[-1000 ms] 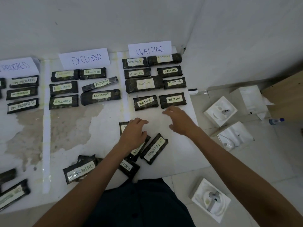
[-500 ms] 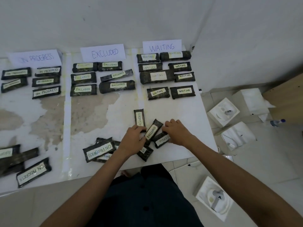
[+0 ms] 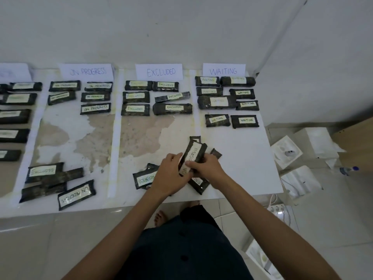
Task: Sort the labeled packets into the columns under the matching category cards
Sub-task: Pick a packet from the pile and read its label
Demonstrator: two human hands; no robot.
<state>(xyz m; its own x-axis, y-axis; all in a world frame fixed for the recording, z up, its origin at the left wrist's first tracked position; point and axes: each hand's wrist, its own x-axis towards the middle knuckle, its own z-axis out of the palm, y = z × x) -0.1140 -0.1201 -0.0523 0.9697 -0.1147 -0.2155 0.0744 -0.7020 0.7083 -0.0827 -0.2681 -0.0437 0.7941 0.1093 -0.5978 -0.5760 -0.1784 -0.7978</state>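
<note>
Gripping packet [image 3: 193,155], seemingly near table [image 3: 244,174] edge.

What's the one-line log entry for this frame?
left hand, right hand: grip ON PROGRESS packet | goes under: ON PROGRESS card | loose packets: front edge

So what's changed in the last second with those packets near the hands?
The left hand and right hand have gathered a stack of packets, and both now grip it, an ON PROGRESS packet on top. The sorted columns under the cards stayed put.
</note>
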